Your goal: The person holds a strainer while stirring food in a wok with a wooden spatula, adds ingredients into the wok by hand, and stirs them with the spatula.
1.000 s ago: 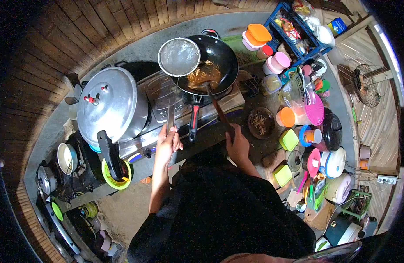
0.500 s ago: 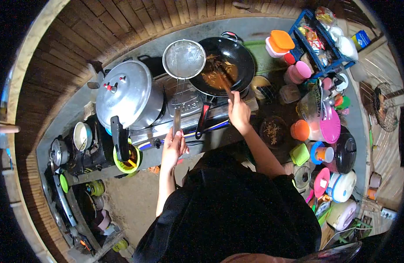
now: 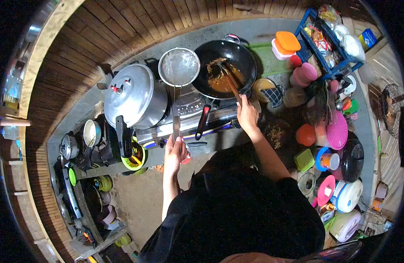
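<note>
My left hand (image 3: 176,151) is closed round the handle of a wire-mesh strainer (image 3: 180,66), whose round basket hovers over the stove just left of the wok. With my right hand (image 3: 247,115) I grip the wooden handle of a spatula (image 3: 232,82). Its head dips into a black wok (image 3: 248,57) holding brown oil with thin strips of frying food (image 3: 217,70). The food's kind is unclear. The wok's red and black handle (image 3: 203,122) points toward me. Beneath both tools is the gas stove (image 3: 191,105).
A large pressure cooker (image 3: 131,96) stands left of the strainer, with a yellow-green bucket (image 3: 135,160) below its handle. Right of the wok are a glass-like bowl (image 3: 265,85), orange-lidded box (image 3: 287,41), pink cups (image 3: 304,74) and a blue rack (image 3: 324,65). Several containers crowd the right side.
The spatula head has shifted toward the wok's left side, gathering strips there. The strainer sits slightly lower and farther left of the wok. The whole view has shifted a little.
</note>
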Available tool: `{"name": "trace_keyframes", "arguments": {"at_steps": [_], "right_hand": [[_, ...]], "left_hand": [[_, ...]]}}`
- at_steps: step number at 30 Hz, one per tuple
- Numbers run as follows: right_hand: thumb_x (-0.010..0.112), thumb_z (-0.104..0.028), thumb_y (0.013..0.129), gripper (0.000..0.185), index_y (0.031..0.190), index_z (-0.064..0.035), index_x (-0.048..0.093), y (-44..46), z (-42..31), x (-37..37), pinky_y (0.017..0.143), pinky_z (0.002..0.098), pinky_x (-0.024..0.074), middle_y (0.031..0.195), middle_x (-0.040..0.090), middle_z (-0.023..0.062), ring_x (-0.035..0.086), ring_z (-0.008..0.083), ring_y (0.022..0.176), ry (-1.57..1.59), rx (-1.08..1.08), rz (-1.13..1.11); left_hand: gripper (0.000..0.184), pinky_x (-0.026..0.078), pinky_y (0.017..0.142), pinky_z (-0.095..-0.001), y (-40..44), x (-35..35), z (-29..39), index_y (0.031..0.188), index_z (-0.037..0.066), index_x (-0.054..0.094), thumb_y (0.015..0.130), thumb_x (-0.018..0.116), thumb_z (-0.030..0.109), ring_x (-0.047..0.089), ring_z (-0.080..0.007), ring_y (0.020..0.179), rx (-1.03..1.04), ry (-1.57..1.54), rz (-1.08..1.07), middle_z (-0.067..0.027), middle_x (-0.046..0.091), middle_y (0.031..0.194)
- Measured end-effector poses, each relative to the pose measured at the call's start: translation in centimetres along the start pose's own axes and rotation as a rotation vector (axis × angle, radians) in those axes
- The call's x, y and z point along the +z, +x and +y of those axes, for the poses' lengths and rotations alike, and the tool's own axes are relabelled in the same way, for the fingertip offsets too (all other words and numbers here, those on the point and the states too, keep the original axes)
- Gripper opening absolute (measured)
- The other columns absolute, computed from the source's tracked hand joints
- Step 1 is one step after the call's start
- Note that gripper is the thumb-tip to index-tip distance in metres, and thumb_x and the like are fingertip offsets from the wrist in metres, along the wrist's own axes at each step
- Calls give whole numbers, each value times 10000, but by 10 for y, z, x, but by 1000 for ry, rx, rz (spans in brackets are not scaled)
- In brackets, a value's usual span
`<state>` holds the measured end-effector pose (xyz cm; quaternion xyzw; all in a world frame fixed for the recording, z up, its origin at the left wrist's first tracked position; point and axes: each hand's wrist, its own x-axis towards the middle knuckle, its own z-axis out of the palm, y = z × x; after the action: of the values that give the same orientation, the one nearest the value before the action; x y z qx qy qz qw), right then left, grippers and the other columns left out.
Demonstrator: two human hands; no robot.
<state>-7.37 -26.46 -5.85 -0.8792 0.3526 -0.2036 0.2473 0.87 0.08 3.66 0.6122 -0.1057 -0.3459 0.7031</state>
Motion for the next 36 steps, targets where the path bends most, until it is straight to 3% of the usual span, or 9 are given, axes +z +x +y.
{"name": "trace_keyframes", "arguments": {"at_steps": [7, 8, 23, 36], "right_hand": [[501, -151, 870, 259, 1120, -103, 457, -32, 9, -3, 607, 498, 453, 812, 621, 207, 593, 405, 717, 111, -58, 16], [520, -143, 848, 266, 1100, -72, 471, -38, 10, -4, 558, 472, 458, 731, 607, 180, 591, 385, 638, 95, -109, 64], [545, -115, 823, 319, 1128, -67, 466, -93, 49, -53, 607, 457, 467, 786, 592, 172, 591, 367, 706, 67, -104, -14], [537, -100, 841, 303, 1121, -78, 425, -114, 25, -79, 619, 481, 461, 819, 617, 206, 598, 402, 735, 165, -46, 183]], "left_hand": [[143, 402, 438, -246, -10, 20, -13, 911, 77, 425, 954, 410, 213, 300, -62, 361, -39, 24, -10, 34, 326, 481], [144, 401, 436, -245, -11, 23, -14, 910, 78, 426, 955, 409, 213, 298, -61, 361, -40, 32, -6, 35, 324, 478], [148, 368, 416, -228, -23, 47, -37, 921, 77, 445, 958, 405, 215, 280, -59, 355, 25, -7, 29, 41, 305, 463], [131, 364, 434, -235, -50, 22, -32, 918, 81, 450, 956, 412, 201, 272, -56, 370, 66, -8, -42, 45, 315, 485]]}}
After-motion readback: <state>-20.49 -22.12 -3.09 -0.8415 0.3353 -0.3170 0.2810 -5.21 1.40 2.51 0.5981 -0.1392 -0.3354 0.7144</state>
